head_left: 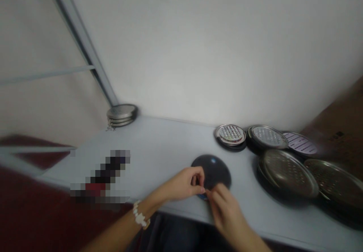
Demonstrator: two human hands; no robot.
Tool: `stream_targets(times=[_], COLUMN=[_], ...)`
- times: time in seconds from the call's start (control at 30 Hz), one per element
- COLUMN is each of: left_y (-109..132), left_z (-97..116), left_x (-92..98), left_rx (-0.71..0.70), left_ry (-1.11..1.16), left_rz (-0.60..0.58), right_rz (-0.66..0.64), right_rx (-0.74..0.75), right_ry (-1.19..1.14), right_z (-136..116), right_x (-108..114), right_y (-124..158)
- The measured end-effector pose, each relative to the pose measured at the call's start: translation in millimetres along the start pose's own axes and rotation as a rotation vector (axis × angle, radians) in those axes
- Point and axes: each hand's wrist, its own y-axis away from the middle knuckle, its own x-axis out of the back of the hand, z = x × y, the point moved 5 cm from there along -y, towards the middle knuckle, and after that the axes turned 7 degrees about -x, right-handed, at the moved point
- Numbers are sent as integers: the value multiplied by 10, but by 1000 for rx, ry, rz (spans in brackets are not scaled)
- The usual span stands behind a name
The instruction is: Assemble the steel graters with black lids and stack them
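Observation:
In front of me a round dark disc (pixel 217 167) with a bright reflection lies on the white table. My left hand (pixel 188 184) is over its near left edge, thumb and forefinger pinched together. Close by, at the disc's near right edge, the fingers of my right hand (pixel 224 206) are pressed together too, slightly blurred. The fingertips of both hands almost meet; anything between them is too small to make out. A bit of blue shows just below them at the disc's near edge. On my left wrist is a bracelet of white pieces.
Stacked round metal plates (pixel 121 112) stand at the table's far left corner. To the right are several round graters, including a small one (pixel 231 134) and a larger one (pixel 289 172). A brown carton (pixel 338 131) stands behind them. A pale wall backs the table (pixel 159 142).

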Motion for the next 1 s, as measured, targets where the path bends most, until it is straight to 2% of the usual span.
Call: stream_targets(times=[0.17,0.27,0.47,0.63,0.87,1.0], left_y=[-32,-51,-88,-118,-156,-153], left_z=[-40,-36,29,25,15,57], left_x=[-30,-30,-19,-29,-52,-46], left_rx=[58,23,-121,-107,-79,-96], left_ry=[72,118,-97,-149,-156,-233], left_rz=[-15,-55,-180,-208,-237,-231], right_rz=[-29,-48,-79,-100,-30,6], right_rx=[-4,0,20,23,11,-17], right_ry=[-6,-32,-61,-40,-41,-85], right_z=[-46,-53,-53,-71,-1,40], right_x=[51,81,136,157,161,165], right_y=[-46,-69,-105,-111,-25,28])
